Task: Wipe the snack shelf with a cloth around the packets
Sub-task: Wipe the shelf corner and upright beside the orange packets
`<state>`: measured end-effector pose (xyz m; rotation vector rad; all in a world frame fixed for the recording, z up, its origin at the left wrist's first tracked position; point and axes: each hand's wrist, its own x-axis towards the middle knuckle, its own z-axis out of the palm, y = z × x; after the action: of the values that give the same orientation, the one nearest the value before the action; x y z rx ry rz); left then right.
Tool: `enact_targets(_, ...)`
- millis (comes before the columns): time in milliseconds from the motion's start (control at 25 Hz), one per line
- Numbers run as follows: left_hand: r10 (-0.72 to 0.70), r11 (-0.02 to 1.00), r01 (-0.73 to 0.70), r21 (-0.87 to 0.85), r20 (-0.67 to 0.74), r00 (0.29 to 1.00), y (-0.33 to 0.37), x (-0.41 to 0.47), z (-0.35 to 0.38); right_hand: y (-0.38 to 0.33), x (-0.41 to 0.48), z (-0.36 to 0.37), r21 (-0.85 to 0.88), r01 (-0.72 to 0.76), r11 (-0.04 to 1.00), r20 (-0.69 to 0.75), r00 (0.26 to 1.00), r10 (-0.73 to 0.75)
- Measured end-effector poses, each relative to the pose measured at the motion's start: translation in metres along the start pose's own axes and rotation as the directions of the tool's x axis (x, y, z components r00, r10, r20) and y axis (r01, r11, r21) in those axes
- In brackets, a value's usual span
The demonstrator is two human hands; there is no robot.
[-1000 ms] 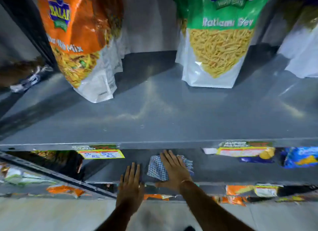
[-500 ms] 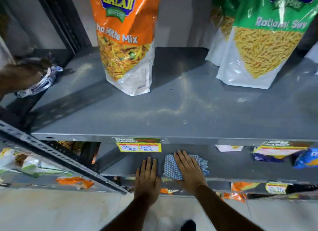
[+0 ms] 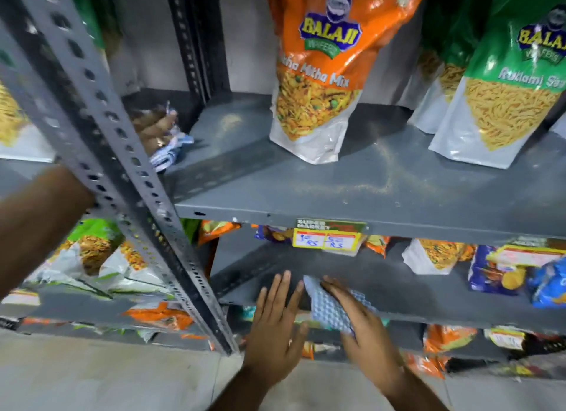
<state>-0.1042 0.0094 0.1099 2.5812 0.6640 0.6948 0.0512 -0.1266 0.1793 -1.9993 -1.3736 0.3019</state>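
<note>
right hand (image 3: 361, 325) wiping the lower snack shelf (image 3: 428, 291), fingers pressed on a checked cloth (image 3: 332, 309).
left hand (image 3: 275, 328) flat, fingers together; next, probably sweep toward the packets (image 3: 435, 254).

Orange packet (image 3: 321, 74) reads "BALAJI", "Mix"; shelf tag (image 3: 329, 236) "SUPER MARKET".

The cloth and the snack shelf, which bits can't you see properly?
- Cloth: blurred by motion, partly under the right hand, head view.
- Green packet: name cut off by the right edge.
- Price tag: numbers too small and blurry.
- Lower shelf: back hidden by the upper shelf.
</note>
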Motion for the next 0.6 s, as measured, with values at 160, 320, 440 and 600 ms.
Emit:
enact_targets(160, 0.081, 0.994, -0.038, 0.103, -0.456, 0.886, 0.005, 0.023, -0.095, -0.125, 0.024, -0.063, 0.142, 0.336, 0.931, -0.223, 0.927, -0.301)
enact_targets(320, 0.178, 0.962, 0.010, 0.272, -0.659, 0.731, -0.009, 0.094, -0.186, -0.205, 0.096, -0.112, 0.188, 0.531, 0.826, -0.334, 0.826, -0.455)
enact_targets(440, 0.242, 0.914, 0.068, 0.401, -0.671, 0.701, -0.030, 0.134, -0.225, -0.247, 0.174, -0.117, 0.254, 0.511, 0.822, -0.439, 0.817, -0.372)
enact_targets(600, 0.308, 0.858, 0.099, 0.503, -0.660, 0.685, -0.049, 0.154, -0.229, -0.264, 0.304, -0.095, 0.267, 0.359, 0.894, -0.405, 0.884, -0.234)
